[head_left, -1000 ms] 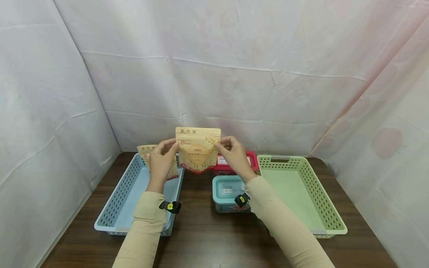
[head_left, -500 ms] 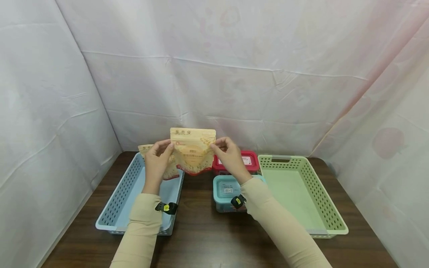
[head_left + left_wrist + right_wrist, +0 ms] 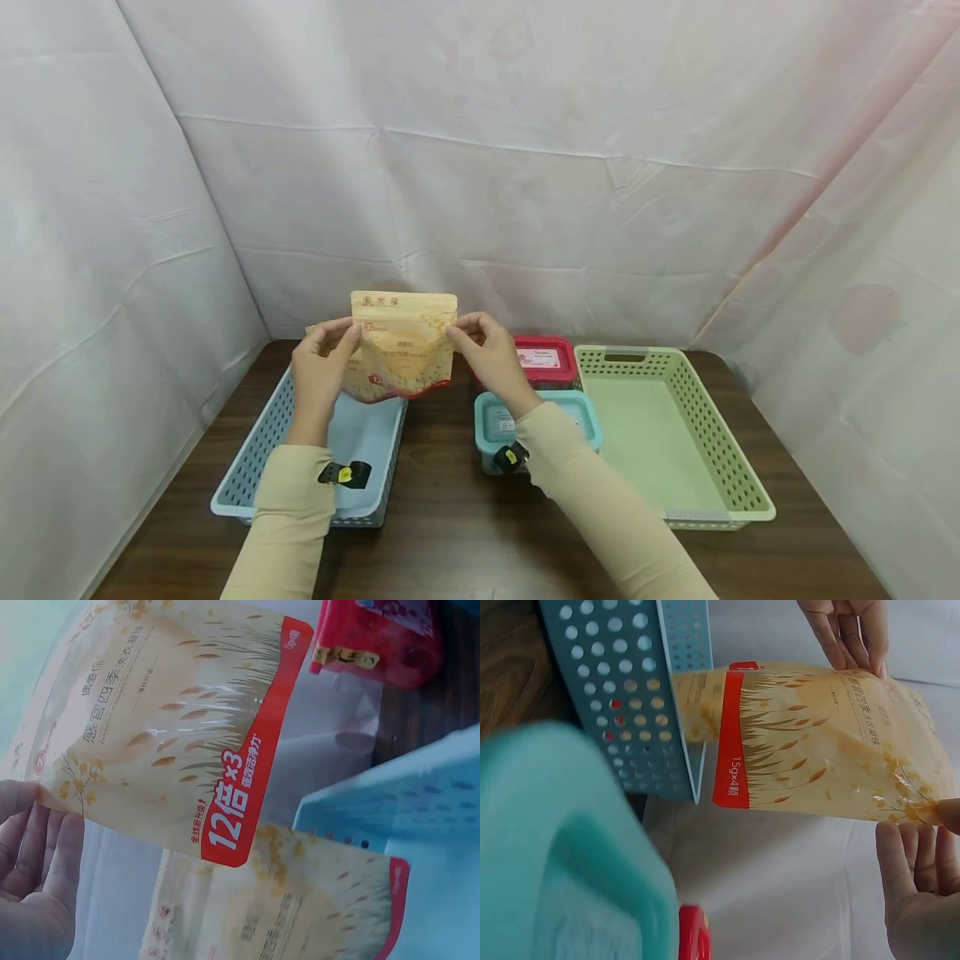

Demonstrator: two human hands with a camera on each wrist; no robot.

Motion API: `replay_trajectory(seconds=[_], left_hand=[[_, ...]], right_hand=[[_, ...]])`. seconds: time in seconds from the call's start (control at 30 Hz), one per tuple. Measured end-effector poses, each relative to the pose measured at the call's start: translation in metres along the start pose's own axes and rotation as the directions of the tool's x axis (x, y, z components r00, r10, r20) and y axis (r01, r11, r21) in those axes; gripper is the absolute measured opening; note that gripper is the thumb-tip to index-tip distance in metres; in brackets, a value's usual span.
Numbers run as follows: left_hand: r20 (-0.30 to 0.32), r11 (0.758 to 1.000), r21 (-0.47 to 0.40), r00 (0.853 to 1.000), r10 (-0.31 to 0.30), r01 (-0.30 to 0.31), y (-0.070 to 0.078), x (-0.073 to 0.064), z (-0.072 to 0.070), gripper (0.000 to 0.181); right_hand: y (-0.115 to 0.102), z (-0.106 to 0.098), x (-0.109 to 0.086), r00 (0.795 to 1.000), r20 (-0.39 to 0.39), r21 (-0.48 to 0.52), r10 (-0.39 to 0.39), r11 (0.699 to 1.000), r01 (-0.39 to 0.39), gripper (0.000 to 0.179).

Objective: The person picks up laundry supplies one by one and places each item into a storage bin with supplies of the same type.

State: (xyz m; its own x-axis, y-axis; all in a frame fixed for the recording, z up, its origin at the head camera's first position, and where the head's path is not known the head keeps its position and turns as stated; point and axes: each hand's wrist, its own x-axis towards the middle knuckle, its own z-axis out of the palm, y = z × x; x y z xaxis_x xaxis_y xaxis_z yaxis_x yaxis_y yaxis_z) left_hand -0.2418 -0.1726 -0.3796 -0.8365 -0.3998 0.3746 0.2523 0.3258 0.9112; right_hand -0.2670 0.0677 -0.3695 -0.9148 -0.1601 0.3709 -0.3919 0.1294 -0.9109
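A cream pouch (image 3: 405,346) with a red bottom band is held upright over the right rear part of the blue basket (image 3: 367,467). My left hand (image 3: 321,367) pinches its left edge between thumb and fingers, and my right hand (image 3: 491,354) pinches the right edge. In the left wrist view, a second pouch (image 3: 277,900) of the same print leans in the blue basket, below the held one. From the head, the held pouch hides most of that second one. The right wrist view shows the held pouch's red band (image 3: 732,742) close by the basket's rim.
A teal-lidded box (image 3: 491,417) sits mid-table under my right wrist, with a red-lidded box (image 3: 551,358) behind it. A green basket (image 3: 660,450) stands on the right. White curtains (image 3: 480,208) hang at the back and both sides of the dark wooden table (image 3: 450,525).
Both hands have moved left and slightly down with the pouch, from beside the blue basket to over it. The second pouch is now largely covered in the head view.
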Motion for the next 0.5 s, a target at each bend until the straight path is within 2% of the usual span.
replay_trajectory(seconds=[0.37, 0.5], left_hand=[[-0.068, 0.999, 0.005, 0.997, -0.032, 0.032, -0.004, -0.002, -0.033, 0.04], [-0.076, 0.999, -0.012, 0.996, -0.05, 0.049, -0.006, -0.002, -0.043, 0.038]], right_hand=[[-0.01, 0.035, -0.005, 0.998, 0.067, -0.01, 0.011, 1.0, -0.01, 0.024], [-0.011, 0.045, -0.006, 0.997, 0.071, -0.029, -0.008, 1.0, 0.01, 0.023]])
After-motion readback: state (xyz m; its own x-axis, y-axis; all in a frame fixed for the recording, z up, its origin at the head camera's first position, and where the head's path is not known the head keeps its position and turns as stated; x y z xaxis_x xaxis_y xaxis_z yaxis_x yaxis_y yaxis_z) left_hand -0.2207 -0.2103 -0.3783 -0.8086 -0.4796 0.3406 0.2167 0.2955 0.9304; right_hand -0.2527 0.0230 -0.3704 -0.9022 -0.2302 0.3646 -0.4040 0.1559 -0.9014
